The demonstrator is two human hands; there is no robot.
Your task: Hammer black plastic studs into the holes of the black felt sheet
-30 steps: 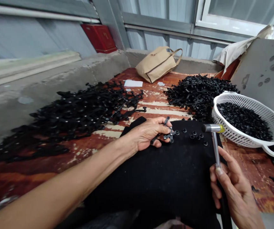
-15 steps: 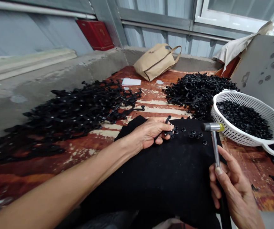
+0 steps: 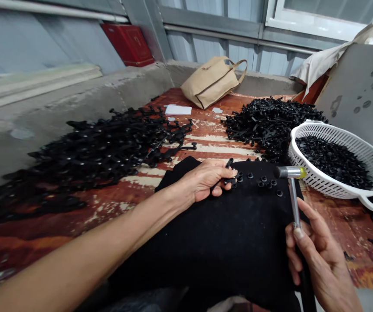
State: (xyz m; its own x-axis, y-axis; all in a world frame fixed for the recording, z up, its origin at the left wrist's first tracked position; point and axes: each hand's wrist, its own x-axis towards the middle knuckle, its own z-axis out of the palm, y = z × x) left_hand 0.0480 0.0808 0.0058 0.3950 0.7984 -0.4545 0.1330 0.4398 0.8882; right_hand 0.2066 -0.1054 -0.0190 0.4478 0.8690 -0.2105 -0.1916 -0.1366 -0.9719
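My left hand (image 3: 207,178) is closed on a slim black plastic part (image 3: 229,163), whose rounded end pokes out above the thumb. Just beyond the fingertips, several small round black pieces (image 3: 260,184) lie scattered on a black cloth (image 3: 219,234). In my right hand (image 3: 319,255) is a small hammer (image 3: 293,199) with a metal shaft, held upright around its dark handle. Its head has a dark face on the left and a yellow face on the right, above the cloth's right edge and near the basket.
A white plastic basket (image 3: 339,193) of small black pieces stands at the right. Heaps of black parts lie at left (image 3: 108,151) and back right (image 3: 267,121). Behind are a white paper (image 3: 178,110), a beige bag (image 3: 209,82) and a red box (image 3: 129,45) by the wall.
The view has shifted very slightly. Both hands keep their grips on the black plastic part and the hammer, and nothing else has visibly moved.
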